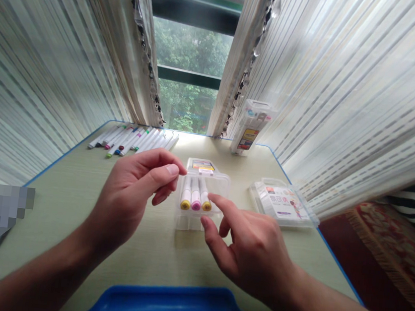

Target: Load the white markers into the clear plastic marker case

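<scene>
A clear plastic marker case [200,219] lies open in the middle of the desk with three markers [196,194] in it, capped yellow, pink and orange. My left hand [134,192] hovers just left of the case, thumb and forefinger pinched together by the top of the yellow marker. My right hand [249,245] rests against the case's right side, its forefinger stretched onto the case beside the orange marker and its thumb on the front edge.
A row of several loose markers [134,141] lies at the back left of the green desk [76,185]. A flat clear case [284,203] lies at the right. Another case [250,128] stands upright at the back by the curtains. A blue tray edge [168,303] fronts the desk.
</scene>
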Motion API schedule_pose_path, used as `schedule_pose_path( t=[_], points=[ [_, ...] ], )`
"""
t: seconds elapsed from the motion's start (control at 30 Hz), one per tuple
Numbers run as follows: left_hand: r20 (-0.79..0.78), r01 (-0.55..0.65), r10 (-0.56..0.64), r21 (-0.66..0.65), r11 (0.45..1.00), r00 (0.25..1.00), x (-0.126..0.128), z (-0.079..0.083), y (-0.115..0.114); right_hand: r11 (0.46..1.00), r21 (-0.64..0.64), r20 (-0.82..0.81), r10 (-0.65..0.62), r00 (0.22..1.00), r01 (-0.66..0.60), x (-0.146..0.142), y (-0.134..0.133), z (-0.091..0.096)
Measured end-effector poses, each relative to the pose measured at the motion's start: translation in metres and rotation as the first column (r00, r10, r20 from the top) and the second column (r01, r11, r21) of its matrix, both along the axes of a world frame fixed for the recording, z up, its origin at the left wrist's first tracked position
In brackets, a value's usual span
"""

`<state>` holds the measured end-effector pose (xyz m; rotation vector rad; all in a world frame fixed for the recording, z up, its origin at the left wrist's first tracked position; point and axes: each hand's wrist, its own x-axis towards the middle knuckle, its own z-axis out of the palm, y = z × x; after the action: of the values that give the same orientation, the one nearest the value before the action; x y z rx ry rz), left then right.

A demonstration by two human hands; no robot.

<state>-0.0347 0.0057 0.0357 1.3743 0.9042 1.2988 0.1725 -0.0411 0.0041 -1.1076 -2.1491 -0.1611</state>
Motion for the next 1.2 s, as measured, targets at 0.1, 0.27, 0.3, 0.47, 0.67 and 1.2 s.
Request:
schedule_pose_path(
  t=[0.1,0.27,0.3,0.47,0.67,1.2],
  points=[
    [-0.001,0.004,-0.004,0.002,1.0,1.0,0.0,-0.0006,-0.0002,1.0,0.005,0.002,0.0,1.0,0.0,0.0007,-0.0004,0.0],
    [-0.001,0.019,-0.019,0.006,1.0,1.0,-0.0012,-0.002,-0.0002,0.998,0.058,0.036,-0.011,0.999,0.009,0.0004,0.0004,-0.0022],
    [-0.002,0.021,-0.021,0.008,1.0,1.0,-0.0014,-0.002,0.0,0.997,0.073,0.047,-0.015,0.999,0.011,0.0002,0.0007,-0.0026],
    [-0.003,0.027,-0.027,0.008,1.0,1.0,-0.0012,-0.0007,-0.0003,0.994,0.107,0.089,-0.049,0.995,0.04,-0.001,0.0012,-0.003],
    [0.009,0.03,-0.03,0.005,1.0,1.0,-0.0016,-0.0004,-0.0009,0.996,0.078,0.102,-0.061,0.993,0.053,-0.0023,0.0,-0.0015],
    [-0.012,0.022,-0.022,0.024,0.999,1.0,-0.0002,-0.0011,-0.0016,0.989,0.1,-0.09,0.121,0.989,-0.112,0.0047,-0.0027,0.0035]
  ],
)
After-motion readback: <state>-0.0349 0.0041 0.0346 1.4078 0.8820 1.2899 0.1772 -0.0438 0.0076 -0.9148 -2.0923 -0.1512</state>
